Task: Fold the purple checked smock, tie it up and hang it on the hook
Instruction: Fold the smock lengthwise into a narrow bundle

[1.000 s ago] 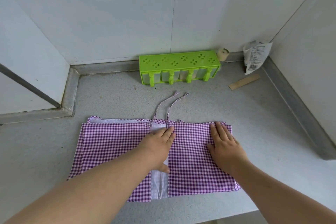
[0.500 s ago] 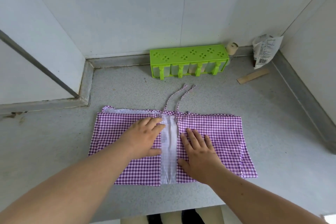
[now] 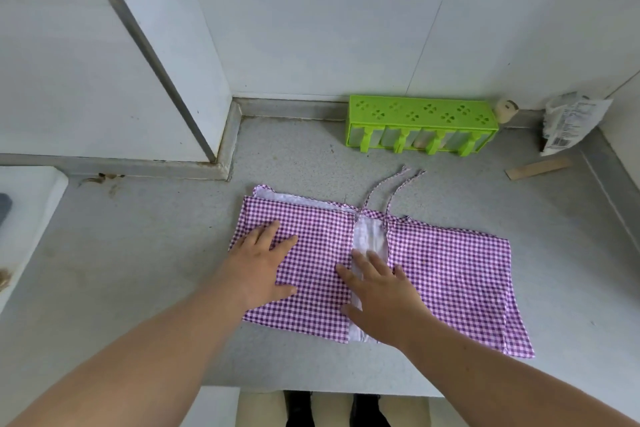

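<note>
Purple smock (image 3: 450, 274) flat under L hand (image 3: 261, 267) & R hand (image 3: 384, 298), seemingly pressing.

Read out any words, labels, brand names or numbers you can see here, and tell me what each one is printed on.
White packet leaning in the far right corner: lines of small print and a barcode, all too blurred to read.
Green plastic rack: only clover-shaped cutouts, no text.
Purple checked smock: no label or writing visible.
Nothing else in view carries readable text.

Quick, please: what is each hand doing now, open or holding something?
Left hand: open, flat on the smock.
Right hand: open, flat on the smock.
</note>
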A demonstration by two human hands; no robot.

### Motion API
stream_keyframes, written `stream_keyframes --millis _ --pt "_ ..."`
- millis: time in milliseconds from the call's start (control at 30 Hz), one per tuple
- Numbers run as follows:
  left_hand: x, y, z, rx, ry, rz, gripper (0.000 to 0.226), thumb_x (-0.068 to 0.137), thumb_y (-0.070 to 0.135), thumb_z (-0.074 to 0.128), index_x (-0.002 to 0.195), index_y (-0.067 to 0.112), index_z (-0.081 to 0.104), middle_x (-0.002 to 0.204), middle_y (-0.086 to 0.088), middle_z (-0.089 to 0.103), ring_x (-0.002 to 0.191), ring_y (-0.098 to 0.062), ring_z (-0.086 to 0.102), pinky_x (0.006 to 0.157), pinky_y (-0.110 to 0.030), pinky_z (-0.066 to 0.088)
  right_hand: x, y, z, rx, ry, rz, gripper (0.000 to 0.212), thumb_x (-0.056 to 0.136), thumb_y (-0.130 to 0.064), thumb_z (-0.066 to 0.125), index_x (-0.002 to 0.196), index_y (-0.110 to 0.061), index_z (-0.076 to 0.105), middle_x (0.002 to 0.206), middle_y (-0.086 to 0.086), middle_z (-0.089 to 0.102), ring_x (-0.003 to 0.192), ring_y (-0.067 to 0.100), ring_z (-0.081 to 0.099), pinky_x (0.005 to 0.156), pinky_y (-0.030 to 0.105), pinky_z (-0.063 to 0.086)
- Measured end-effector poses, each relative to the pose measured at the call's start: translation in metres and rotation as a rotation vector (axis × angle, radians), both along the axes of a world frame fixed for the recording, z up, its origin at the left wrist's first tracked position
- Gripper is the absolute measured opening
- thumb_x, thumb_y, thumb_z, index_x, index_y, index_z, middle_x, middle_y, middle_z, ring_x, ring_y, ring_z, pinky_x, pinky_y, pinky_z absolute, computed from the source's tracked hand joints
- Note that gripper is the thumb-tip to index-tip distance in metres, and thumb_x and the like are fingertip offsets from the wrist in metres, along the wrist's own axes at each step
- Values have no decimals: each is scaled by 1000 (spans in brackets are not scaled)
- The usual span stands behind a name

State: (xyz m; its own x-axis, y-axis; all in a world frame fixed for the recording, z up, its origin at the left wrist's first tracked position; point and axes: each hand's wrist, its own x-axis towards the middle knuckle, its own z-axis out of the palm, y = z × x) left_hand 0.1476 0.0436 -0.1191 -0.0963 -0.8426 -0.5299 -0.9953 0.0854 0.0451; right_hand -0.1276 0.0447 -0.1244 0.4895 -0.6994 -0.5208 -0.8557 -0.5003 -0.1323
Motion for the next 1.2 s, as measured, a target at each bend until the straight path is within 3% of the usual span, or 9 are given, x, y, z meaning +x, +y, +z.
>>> stream_keyframes --millis 200,300,433,600,733,800,1000,1133,1200 --pt "27 12 -11 21 35 392 104 88 81 52 166 40 -2 174 -5 -9 160 -35 6 125 -55 26 10 -11 3 80 56 -41 88 99 -65 50 164 -41 -4 173 -4 -20 160 27 -13 125 63 21" --pt "41 12 -17 38 124 579 110 81 76 65 165 33 7 169 -9 20 154 -34 27 123 -54 34 12 -11 5 102 58 -56 90 98 -65 53 164 -41 -2 173 -4 -19 160 26 -13 124 61 24" --pt "47 9 -14 132 347 913 98 80 67 76 152 16 35 150 -11 53 132 -33 58 107 -50 52 13 -12 8 112 62 -66 91 97 -61 58 165 -43 0 173 -5 -19 160 25 -13 125 59 24" --pt "43 13 -5 361 511 902 85 83 59 80 153 23 48 147 -6 59 127 -30 61 107 -47 52 15 -14 7 123 42 -94 89 97 -57 61 163 -49 1 172 -9 -20 160 21 -14 126 56 24" --pt "43 19 -4 417 698 1005 59 86 36 86 136 25 57 123 -2 68 106 -23 68 75 -37 61 16 -14 6 117 51 -98 90 98 -56 62 162 -50 0 172 -10 -20 160 20 -14 126 56 24" --pt "39 23 -2 459 791 1057 45 88 25 85 123 27 57 116 -1 69 101 -21 68 69 -35 62 17 -13 6 112 53 -100 89 98 -55 61 162 -50 -1 171 -10 -20 159 19 -14 125 56 25" --pt "29 22 -9 350 786 1005 43 92 18 77 131 27 63 118 -1 71 103 -24 71 89 -44 63 17 -11 6 93 55 -98 88 98 -57 59 162 -51 -2 170 -12 -22 158 17 -16 125 55 26" --pt "25 20 -3 272 763 898 15 101 19 62 107 32 62 110 -3 71 98 -25 71 89 -42 63 16 -8 8 79 -1 -150 90 98 -57 60 162 -50 -2 170 -14 -23 159 17 -11 125 55 23" --pt "29 17 -2 208 747 857 12 104 25 55 109 29 66 106 -4 72 96 -25 71 91 -44 62 16 -7 13 63 -63 -216 89 101 -52 58 163 -46 -4 171 -14 -19 160 21 1 124 53 28"
